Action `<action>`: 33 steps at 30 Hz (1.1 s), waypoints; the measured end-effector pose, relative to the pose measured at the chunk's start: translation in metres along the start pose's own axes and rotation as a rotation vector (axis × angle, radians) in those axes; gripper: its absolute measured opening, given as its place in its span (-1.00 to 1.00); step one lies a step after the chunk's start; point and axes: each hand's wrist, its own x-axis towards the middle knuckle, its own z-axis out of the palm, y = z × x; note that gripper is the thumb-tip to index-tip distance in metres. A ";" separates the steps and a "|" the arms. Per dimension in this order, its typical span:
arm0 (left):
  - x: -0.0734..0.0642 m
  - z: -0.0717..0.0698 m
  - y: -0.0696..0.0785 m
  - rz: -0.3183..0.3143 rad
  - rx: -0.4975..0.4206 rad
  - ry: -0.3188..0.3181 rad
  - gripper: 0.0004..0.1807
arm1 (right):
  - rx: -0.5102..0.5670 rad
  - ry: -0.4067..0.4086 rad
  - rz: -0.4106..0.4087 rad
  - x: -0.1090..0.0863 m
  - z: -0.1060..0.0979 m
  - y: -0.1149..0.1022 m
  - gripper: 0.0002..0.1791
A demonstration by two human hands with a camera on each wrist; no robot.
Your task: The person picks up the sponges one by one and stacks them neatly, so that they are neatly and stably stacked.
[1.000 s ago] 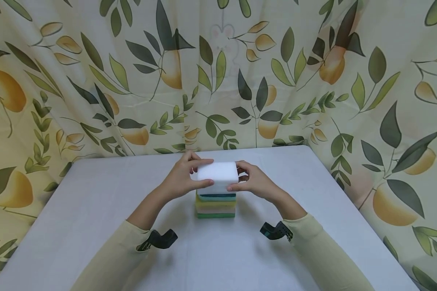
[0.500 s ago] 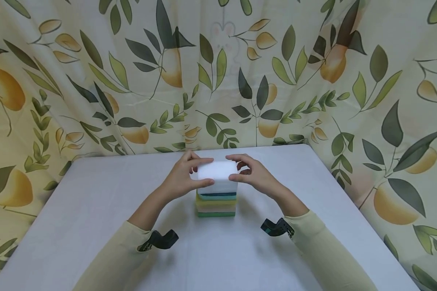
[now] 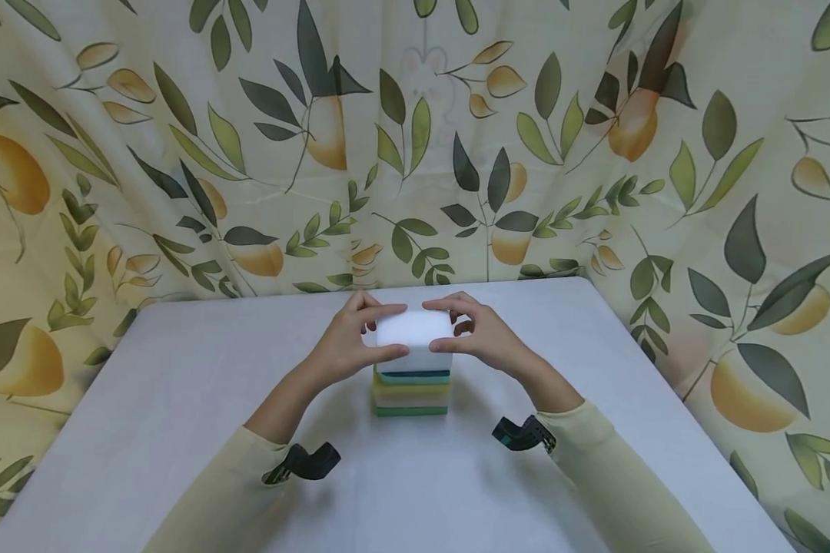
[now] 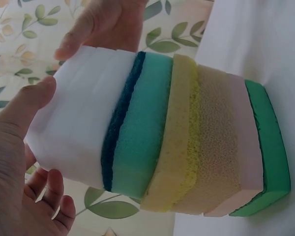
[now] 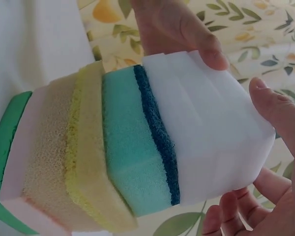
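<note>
A stack of sponges stands in the middle of the table. Its top part is a block of white sponges (image 3: 415, 330), with seams between layers showing in both wrist views. Below it come a teal sponge (image 4: 142, 123) with a dark blue scouring side, a yellow one (image 5: 88, 142), a tan one (image 4: 216, 128), a pink one (image 4: 247, 147) and a green one (image 3: 411, 411) at the bottom. My left hand (image 3: 342, 338) holds the white block's left side between thumb and fingers. Around its right side, my right hand (image 3: 487, 334) has its thumb in front and index finger along the back.
A white cloth covers the table (image 3: 180, 399). Behind it hangs a curtain (image 3: 415, 192) printed with leaves and fruit. A dark wrist device sits at each sleeve cuff, the left device (image 3: 311, 461) and the right device (image 3: 522, 434).
My right hand has shifted slightly up and inward, its index finger reaching farther left along the white block's back edge. The left hand and the stack look nearly unchanged.
</note>
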 end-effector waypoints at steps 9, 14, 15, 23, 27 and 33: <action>-0.005 0.001 -0.001 -0.009 -0.005 0.003 -0.32 | -0.004 -0.006 -0.009 -0.001 0.002 0.001 -0.33; -0.006 -0.001 -0.002 0.002 0.007 0.014 -0.32 | -0.012 -0.009 -0.023 0.000 0.002 0.000 -0.33; -0.006 -0.001 -0.002 0.003 0.010 0.016 -0.32 | -0.013 -0.011 -0.023 0.000 0.002 0.000 -0.34; -0.006 -0.001 -0.002 0.019 0.016 0.027 -0.32 | -0.004 -0.015 -0.027 0.002 0.003 0.000 -0.33; -0.006 0.000 -0.002 0.025 0.012 0.024 -0.32 | -0.009 -0.014 -0.022 0.001 0.002 0.000 -0.32; -0.005 0.001 -0.001 0.026 0.008 0.022 -0.31 | -0.019 -0.015 -0.019 0.001 0.000 -0.001 -0.33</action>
